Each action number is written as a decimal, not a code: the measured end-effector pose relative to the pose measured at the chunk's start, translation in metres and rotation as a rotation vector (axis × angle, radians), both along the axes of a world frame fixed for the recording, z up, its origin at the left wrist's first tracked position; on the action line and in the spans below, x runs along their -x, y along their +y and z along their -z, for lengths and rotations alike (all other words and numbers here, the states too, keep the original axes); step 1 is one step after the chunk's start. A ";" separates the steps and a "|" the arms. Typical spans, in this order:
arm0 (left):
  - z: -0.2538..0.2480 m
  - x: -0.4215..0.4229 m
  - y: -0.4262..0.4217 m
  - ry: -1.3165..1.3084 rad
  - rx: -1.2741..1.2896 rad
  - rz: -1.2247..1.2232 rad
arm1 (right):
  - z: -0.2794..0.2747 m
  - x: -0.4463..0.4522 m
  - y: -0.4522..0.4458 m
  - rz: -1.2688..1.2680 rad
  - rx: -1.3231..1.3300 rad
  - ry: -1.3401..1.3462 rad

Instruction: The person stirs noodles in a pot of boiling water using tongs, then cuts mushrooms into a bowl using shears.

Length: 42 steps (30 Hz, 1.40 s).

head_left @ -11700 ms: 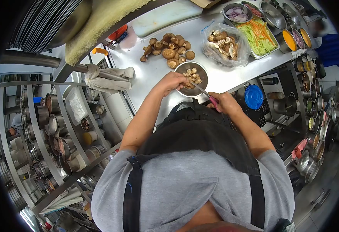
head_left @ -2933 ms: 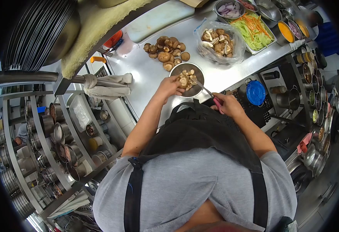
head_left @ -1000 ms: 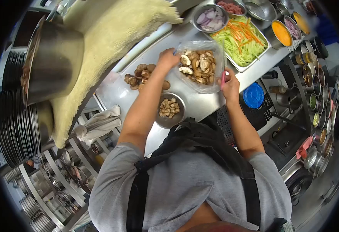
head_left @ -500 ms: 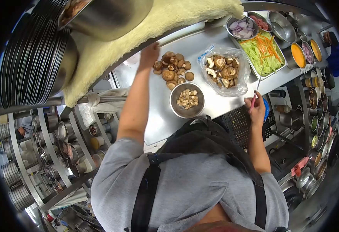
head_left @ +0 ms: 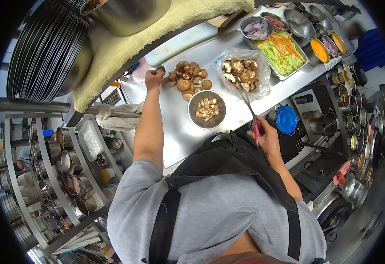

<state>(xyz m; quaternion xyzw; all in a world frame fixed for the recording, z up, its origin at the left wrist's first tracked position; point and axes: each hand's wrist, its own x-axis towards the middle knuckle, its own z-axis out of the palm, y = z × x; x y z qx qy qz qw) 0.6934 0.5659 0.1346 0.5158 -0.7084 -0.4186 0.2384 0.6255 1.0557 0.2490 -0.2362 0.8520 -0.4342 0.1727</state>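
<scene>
My left hand [head_left: 154, 78] is closed on a brown mushroom [head_left: 160, 69] at the left of the steel counter [head_left: 175, 143]. Just right of it lies a pile of whole mushrooms [head_left: 186, 79]. In my right hand [head_left: 266, 134] are pink-handled scissors [head_left: 256, 127], their blades pointing up toward a clear plastic bag [head_left: 265, 83] of mushrooms with pale cut faces. Between my hands stands a round metal bowl [head_left: 192, 115] holding small mushroom pieces [head_left: 207, 109].
Behind the bag are a tray of shredded vegetables [head_left: 282, 55] and a bowl of sliced onion [head_left: 256, 28]. A white board [head_left: 181, 43] lies at the back. A blue lid [head_left: 286, 119] sits on the right. A person in blue [head_left: 375, 49] stands at the far right.
My left hand has come back from the counter's rear edge, and a mushroom now shows in it. My right hand has moved left and down with the scissors, away from the vegetable tray.
</scene>
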 end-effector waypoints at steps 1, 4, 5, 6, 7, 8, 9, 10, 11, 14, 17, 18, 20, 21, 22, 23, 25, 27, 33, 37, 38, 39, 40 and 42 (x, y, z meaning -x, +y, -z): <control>-0.020 0.000 0.014 0.175 -0.123 -0.058 | -0.003 -0.001 -0.002 -0.062 -0.023 -0.011; -0.060 -0.020 0.044 0.330 -0.335 0.094 | -0.005 -0.004 -0.009 -0.162 -0.030 0.055; -0.065 -0.028 0.055 0.314 -0.391 0.196 | -0.004 -0.004 -0.012 -0.216 -0.027 0.076; -0.067 -0.035 0.072 0.286 -0.431 0.262 | -0.002 -0.004 -0.017 -0.228 -0.024 0.073; -0.075 -0.040 0.094 0.274 -0.473 0.318 | 0.000 -0.004 -0.023 -0.278 -0.052 0.118; -0.081 -0.044 0.114 0.259 -0.519 0.373 | 0.002 -0.004 -0.029 -0.326 -0.081 0.163; -0.086 -0.048 0.132 0.256 -0.522 0.364 | 0.002 -0.005 -0.035 -0.334 -0.083 0.156; -0.091 -0.052 0.149 0.266 -0.574 0.380 | 0.001 -0.006 -0.043 -0.380 -0.111 0.198; -0.093 -0.056 0.161 0.277 -0.627 0.398 | 0.000 -0.008 -0.050 -0.424 -0.140 0.240; -0.095 -0.066 0.179 0.273 -0.662 0.424 | 0.004 -0.011 -0.062 -0.466 -0.166 0.318; -0.107 -0.074 0.191 0.236 -0.615 0.390 | 0.004 -0.013 -0.067 -0.483 -0.216 0.377; -0.109 -0.075 0.191 0.233 -0.603 0.395 | 0.003 -0.014 -0.065 -0.497 -0.228 0.392; -0.108 -0.077 0.195 0.223 -0.574 0.398 | 0.004 -0.016 -0.064 -0.505 -0.243 0.407; -0.106 -0.077 0.196 0.213 -0.547 0.404 | 0.007 -0.017 -0.063 -0.514 -0.266 0.415; -0.104 -0.076 0.197 0.212 -0.549 0.412 | 0.009 -0.018 -0.062 -0.521 -0.289 0.421; -0.101 -0.075 0.197 0.192 -0.535 0.429 | 0.011 -0.018 -0.060 -0.512 -0.291 0.420; -0.090 -0.073 0.198 0.168 -0.522 0.457 | 0.015 -0.019 -0.058 -0.552 -0.323 0.445; -0.077 -0.071 0.199 0.147 -0.431 0.505 | 0.018 -0.019 -0.059 -0.542 -0.319 0.439; -0.074 -0.068 0.196 0.048 -0.429 0.550 | 0.031 -0.028 -0.059 -0.529 -0.260 0.348; -0.073 -0.070 0.194 0.069 -0.517 0.542 | 0.035 -0.026 -0.059 -0.563 -0.249 0.308; -0.078 -0.070 0.194 0.054 -0.544 0.531 | 0.040 -0.024 -0.059 -0.564 -0.249 0.308; -0.080 -0.070 0.195 0.041 -0.572 0.521 | 0.049 -0.020 -0.058 -0.577 -0.255 0.311; -0.079 -0.070 0.195 0.043 -0.574 0.518 | 0.051 -0.018 -0.057 -0.590 -0.261 0.313; -0.076 -0.071 0.196 0.039 -0.583 0.512 | 0.054 -0.012 -0.054 -0.611 -0.279 0.318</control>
